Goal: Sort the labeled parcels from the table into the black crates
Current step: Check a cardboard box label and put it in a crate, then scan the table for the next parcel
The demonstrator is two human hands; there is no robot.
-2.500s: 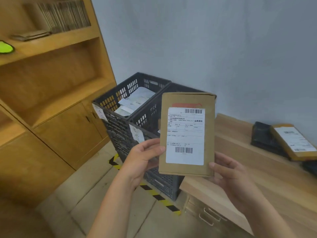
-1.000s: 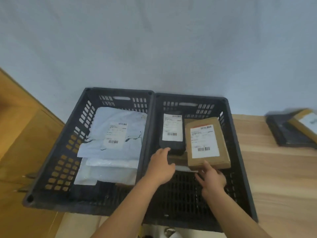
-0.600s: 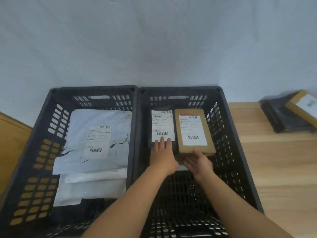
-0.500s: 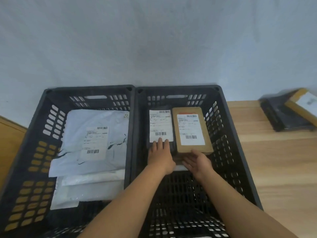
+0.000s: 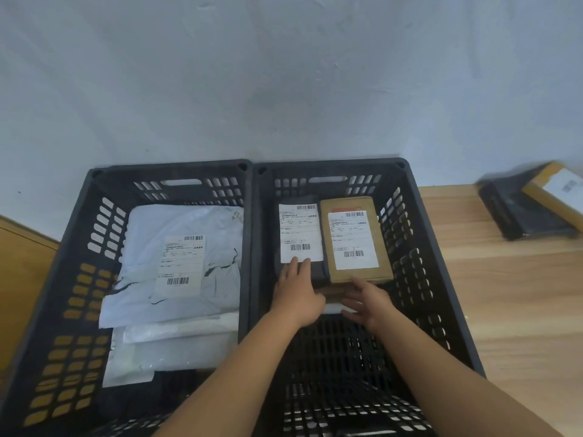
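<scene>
Grey wall [image 5: 284, 74] behind; left hand [image 5: 296, 294] flat on black parcel [image 5: 299, 228], right hand [image 5: 367, 302] spread, empty, at six o'clock of brown box [image 5: 353, 241]; careless withdrawal could drag both askew.

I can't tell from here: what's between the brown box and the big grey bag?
The head view shows a dark labelled parcel, then the two crates' adjoining walls.

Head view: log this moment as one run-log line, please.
stage: placing in right crate | left hand: flat on black parcel | right hand: open at near edge of brown box | table: unsorted parcels
</scene>
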